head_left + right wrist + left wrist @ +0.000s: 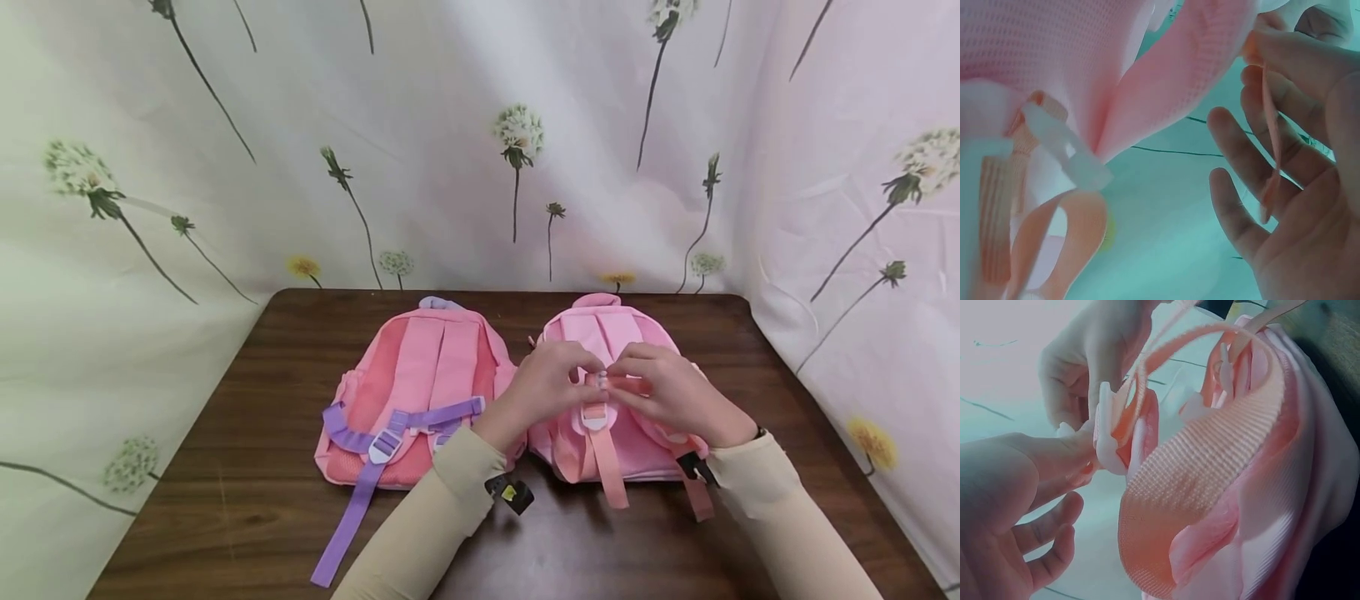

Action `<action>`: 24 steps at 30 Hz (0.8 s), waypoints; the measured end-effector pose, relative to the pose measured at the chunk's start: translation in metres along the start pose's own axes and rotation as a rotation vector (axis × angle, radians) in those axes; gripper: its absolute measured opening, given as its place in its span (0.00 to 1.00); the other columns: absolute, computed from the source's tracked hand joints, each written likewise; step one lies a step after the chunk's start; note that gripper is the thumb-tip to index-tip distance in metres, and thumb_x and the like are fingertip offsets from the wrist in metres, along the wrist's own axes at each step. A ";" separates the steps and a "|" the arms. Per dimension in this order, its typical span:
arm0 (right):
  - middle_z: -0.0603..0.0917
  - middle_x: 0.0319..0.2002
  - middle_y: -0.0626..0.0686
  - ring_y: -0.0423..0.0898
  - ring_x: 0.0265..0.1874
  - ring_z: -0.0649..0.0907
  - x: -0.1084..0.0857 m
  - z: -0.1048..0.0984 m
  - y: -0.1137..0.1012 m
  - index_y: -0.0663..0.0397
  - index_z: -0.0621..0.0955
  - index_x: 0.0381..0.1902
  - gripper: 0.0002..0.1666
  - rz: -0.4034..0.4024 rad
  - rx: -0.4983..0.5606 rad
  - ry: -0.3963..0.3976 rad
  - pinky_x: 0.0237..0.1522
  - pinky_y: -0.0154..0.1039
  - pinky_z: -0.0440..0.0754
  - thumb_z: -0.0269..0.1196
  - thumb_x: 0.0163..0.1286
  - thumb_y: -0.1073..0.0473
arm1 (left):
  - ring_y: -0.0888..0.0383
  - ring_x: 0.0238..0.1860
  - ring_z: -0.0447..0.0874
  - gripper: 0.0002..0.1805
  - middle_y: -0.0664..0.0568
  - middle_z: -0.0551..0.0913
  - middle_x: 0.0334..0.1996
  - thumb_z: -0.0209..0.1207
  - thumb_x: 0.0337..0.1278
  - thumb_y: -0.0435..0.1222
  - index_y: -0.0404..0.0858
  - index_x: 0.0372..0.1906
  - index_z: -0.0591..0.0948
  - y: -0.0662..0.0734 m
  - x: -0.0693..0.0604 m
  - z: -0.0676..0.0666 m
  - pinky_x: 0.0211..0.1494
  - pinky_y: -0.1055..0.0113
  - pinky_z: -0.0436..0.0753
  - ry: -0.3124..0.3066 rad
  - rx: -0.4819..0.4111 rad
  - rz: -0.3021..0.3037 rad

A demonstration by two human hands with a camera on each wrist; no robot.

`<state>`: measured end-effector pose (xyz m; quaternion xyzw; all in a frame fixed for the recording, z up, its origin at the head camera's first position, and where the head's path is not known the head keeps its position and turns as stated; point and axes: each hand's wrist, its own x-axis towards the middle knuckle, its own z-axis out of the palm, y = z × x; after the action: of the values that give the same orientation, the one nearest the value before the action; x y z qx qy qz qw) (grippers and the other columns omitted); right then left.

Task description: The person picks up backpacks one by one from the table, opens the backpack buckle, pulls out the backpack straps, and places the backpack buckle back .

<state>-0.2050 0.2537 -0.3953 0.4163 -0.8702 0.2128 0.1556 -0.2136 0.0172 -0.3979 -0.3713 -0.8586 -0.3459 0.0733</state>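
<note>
A pink backpack with peach webbing straps lies on the table at the right, its shoulder straps facing up. Above its middle, my left hand and right hand meet with fingertips almost touching. They pinch a small white chest-strap buckle between them; fingers partly hide it. From my right hand a loose end of peach webbing hangs across the palm in the right wrist view. My left hand has thumb and forefinger at the buckle, its other fingers loosely bent. Nearby stands a white strap adjuster.
Left of the hands lies a second pink backpack with purple straps, one tail running toward the table's front. Both bags rest on a dark wooden table. A dandelion-print cloth hangs behind and at the sides.
</note>
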 end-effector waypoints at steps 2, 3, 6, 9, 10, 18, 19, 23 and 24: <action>0.85 0.36 0.40 0.36 0.36 0.82 0.001 0.001 -0.001 0.47 0.90 0.40 0.14 -0.005 -0.011 0.000 0.41 0.40 0.87 0.82 0.57 0.60 | 0.62 0.36 0.79 0.14 0.57 0.89 0.37 0.77 0.57 0.43 0.43 0.47 0.91 0.000 -0.001 0.000 0.38 0.75 0.75 0.003 0.009 -0.004; 0.85 0.36 0.40 0.36 0.36 0.82 0.002 0.001 -0.001 0.46 0.90 0.40 0.14 -0.004 -0.015 0.001 0.41 0.41 0.87 0.82 0.57 0.60 | 0.63 0.36 0.79 0.15 0.58 0.89 0.37 0.77 0.57 0.44 0.44 0.47 0.91 0.000 -0.001 0.000 0.38 0.75 0.75 0.004 0.014 -0.009; 0.85 0.37 0.39 0.36 0.36 0.81 0.001 0.001 -0.002 0.44 0.88 0.40 0.15 0.021 -0.008 -0.001 0.41 0.40 0.87 0.82 0.57 0.59 | 0.63 0.36 0.79 0.16 0.58 0.88 0.37 0.78 0.56 0.45 0.44 0.47 0.91 0.000 -0.002 -0.002 0.38 0.76 0.76 0.012 0.017 -0.022; 0.84 0.37 0.37 0.34 0.36 0.80 0.001 0.000 -0.001 0.40 0.87 0.39 0.14 0.046 0.008 -0.002 0.41 0.37 0.85 0.81 0.58 0.57 | 0.62 0.35 0.79 0.16 0.59 0.88 0.36 0.78 0.56 0.45 0.44 0.47 0.92 -0.001 -0.002 -0.004 0.38 0.75 0.75 0.025 0.021 -0.022; 0.84 0.37 0.36 0.34 0.36 0.80 0.001 0.000 -0.001 0.40 0.87 0.39 0.14 0.050 0.015 0.000 0.41 0.37 0.85 0.81 0.58 0.57 | 0.62 0.35 0.79 0.16 0.59 0.87 0.35 0.78 0.56 0.44 0.44 0.47 0.92 -0.001 -0.002 -0.004 0.37 0.75 0.75 0.030 0.021 -0.020; 0.85 0.36 0.38 0.37 0.37 0.83 0.004 0.000 0.002 0.44 0.87 0.39 0.13 0.021 0.007 0.011 0.42 0.41 0.88 0.80 0.58 0.61 | 0.58 0.34 0.82 0.13 0.56 0.89 0.36 0.77 0.58 0.41 0.42 0.45 0.91 0.000 0.002 -0.002 0.36 0.77 0.75 0.039 0.013 0.021; 0.85 0.36 0.39 0.38 0.37 0.83 0.004 -0.001 0.002 0.45 0.87 0.40 0.14 0.027 0.008 0.006 0.43 0.42 0.88 0.80 0.58 0.60 | 0.59 0.34 0.82 0.13 0.57 0.89 0.37 0.77 0.58 0.42 0.42 0.45 0.91 0.000 0.002 -0.002 0.37 0.77 0.75 0.043 0.017 0.019; 0.85 0.37 0.38 0.38 0.40 0.83 0.002 -0.003 0.003 0.44 0.87 0.43 0.18 0.056 0.014 0.001 0.45 0.41 0.86 0.82 0.56 0.59 | 0.62 0.33 0.80 0.15 0.58 0.90 0.38 0.78 0.56 0.44 0.44 0.46 0.92 0.000 0.003 -0.003 0.36 0.77 0.75 0.051 0.018 -0.015; 0.85 0.37 0.39 0.39 0.40 0.84 0.002 -0.004 0.003 0.44 0.88 0.43 0.18 0.058 0.017 0.004 0.45 0.41 0.85 0.82 0.56 0.59 | 0.63 0.33 0.80 0.15 0.59 0.90 0.38 0.78 0.56 0.44 0.44 0.46 0.92 0.000 0.003 -0.003 0.35 0.77 0.75 0.052 0.014 -0.019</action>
<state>-0.2083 0.2561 -0.3920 0.3917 -0.8797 0.2255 0.1475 -0.2159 0.0164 -0.3943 -0.3534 -0.8623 -0.3501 0.0946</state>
